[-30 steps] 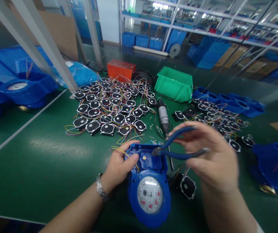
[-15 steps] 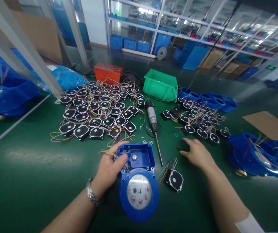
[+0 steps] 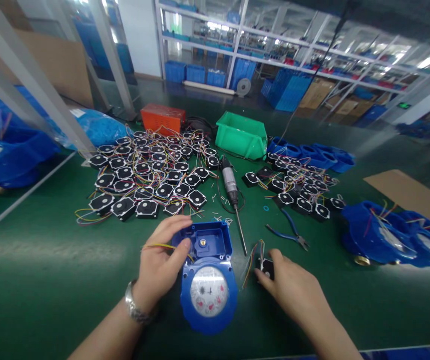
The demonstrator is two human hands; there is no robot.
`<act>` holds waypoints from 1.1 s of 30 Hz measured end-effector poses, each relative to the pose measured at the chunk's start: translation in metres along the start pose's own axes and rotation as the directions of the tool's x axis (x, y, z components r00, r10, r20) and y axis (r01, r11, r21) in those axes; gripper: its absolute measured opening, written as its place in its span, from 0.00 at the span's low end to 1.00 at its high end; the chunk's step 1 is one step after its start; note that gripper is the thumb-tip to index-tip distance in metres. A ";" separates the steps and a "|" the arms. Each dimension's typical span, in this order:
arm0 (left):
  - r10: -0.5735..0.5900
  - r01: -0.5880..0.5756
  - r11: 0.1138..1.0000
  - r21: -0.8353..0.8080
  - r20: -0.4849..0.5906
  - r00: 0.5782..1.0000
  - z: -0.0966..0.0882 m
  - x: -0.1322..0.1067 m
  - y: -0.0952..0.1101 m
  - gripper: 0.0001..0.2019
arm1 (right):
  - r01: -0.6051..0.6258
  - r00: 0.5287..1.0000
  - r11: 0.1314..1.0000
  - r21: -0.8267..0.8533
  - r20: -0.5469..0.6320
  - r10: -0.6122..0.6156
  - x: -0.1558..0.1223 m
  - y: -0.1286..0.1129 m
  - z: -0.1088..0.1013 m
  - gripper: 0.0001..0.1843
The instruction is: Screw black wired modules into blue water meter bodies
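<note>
My left hand [image 3: 167, 260] is closed on the upper left side of a blue water meter [image 3: 207, 320], thumb at the rim of its open box. Yellow wires come out by the thumb. The box shows a brass-coloured fitting inside, and the round dial below faces up. My right hand [image 3: 290, 282] has its fingers around a small black motor module [image 3: 267, 269] with coloured wires, right of the meter. Its far side is hidden by the hand. Blue-handled pliers [image 3: 288, 235] lie spread just beyond that hand. Between them and the meter is an electric screwdriver [image 3: 230, 182] with a long bit.
Many black wired modules [image 3: 158, 165] cover the back left, with another group [image 3: 297, 182] at right. Loose screws [image 3: 218, 217] lie beyond the meter. A green bin [image 3: 241, 135] and orange box [image 3: 162, 119] stand behind. More blue meters [image 3: 387, 235] sit at right, others [image 3: 4, 155] at left.
My right hand has moved down and toward me, from beside the screwdriver bit to the black module. The pliers now show where that hand was. My left hand stays on the meter.
</note>
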State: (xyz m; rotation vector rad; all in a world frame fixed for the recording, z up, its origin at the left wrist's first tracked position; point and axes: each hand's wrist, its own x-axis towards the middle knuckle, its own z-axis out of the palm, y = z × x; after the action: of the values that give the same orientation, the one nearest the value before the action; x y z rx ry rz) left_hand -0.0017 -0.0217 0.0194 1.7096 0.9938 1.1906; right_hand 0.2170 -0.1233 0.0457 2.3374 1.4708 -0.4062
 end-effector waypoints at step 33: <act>-0.569 0.428 0.517 -0.742 0.076 0.819 -0.016 -0.031 0.042 0.05 | 0.853 0.513 0.490 0.177 -0.450 -0.731 0.011 -0.062 -0.077 0.17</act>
State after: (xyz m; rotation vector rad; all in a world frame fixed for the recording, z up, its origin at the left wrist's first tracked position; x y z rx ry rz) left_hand -0.0188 -0.0625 0.0514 0.5972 0.8481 1.1249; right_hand 0.1699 -0.0555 0.1018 1.8024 2.8960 -0.5999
